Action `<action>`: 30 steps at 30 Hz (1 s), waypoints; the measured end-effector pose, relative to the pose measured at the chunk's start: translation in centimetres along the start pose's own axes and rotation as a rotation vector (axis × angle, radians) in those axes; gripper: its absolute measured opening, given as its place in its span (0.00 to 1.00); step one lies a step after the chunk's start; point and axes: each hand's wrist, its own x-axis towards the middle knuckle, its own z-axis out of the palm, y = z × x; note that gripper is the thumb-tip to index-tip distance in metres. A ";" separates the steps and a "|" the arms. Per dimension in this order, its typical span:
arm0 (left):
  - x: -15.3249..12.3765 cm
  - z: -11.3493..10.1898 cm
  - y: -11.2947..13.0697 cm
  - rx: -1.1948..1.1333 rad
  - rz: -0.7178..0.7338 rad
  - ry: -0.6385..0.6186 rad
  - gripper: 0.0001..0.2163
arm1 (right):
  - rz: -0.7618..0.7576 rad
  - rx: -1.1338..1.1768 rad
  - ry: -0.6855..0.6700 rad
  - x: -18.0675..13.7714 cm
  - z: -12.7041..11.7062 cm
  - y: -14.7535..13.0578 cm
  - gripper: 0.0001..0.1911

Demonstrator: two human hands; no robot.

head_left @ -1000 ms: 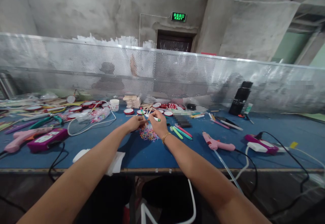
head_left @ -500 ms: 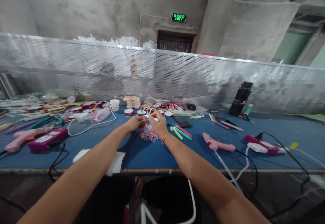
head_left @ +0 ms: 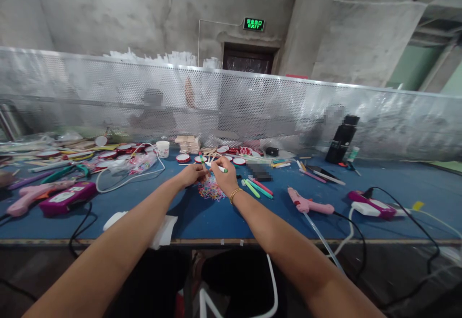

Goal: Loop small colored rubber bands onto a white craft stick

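Bare grey concrete wall (head_left: 126,10) rises behind a silver perforated metal screen (head_left: 195,111), and before it stretches a long blue-topped desk (head_left: 202,224), crowded along its far side with round red-rimmed, white-faced discs (head_left: 183,158) and a white patterned paper cup (head_left: 162,149). Near the middle, two bare hands meet just above a loose heap of tiny multicoloured pieces (head_left: 211,190). The left hand (head_left: 193,175) has its grip closed on a narrow stick marked with green (head_left: 202,160), which stands slightly tilted, its upper end clear of the fingers. The right hand (head_left: 224,176), with a gold-coloured bracelet (head_left: 236,195) at the wrist, pinches a slim white pen with a green end (head_left: 219,167), lying across toward the stick; whether its tip touches cannot be told. For good work here, the stick probably wants a firm, low pinch, so that its face stays free, and the pen a light, even pressure. Resting the hands against each other would likely steady both. The loose pieces beneath could catch on a dipping fingertip, so a little clearance seems wise. Just right of the hands lie green, teal and pink pens (head_left: 258,188).
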 end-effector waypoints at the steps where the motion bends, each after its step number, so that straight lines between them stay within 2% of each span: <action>1: 0.0 0.0 0.0 -0.003 -0.002 0.001 0.20 | -0.006 0.005 -0.007 0.0 0.0 0.0 0.10; 30: 0.3 0.0 -0.4 -0.010 0.005 -0.011 0.22 | -0.027 0.011 -0.016 0.0 0.2 0.2 0.10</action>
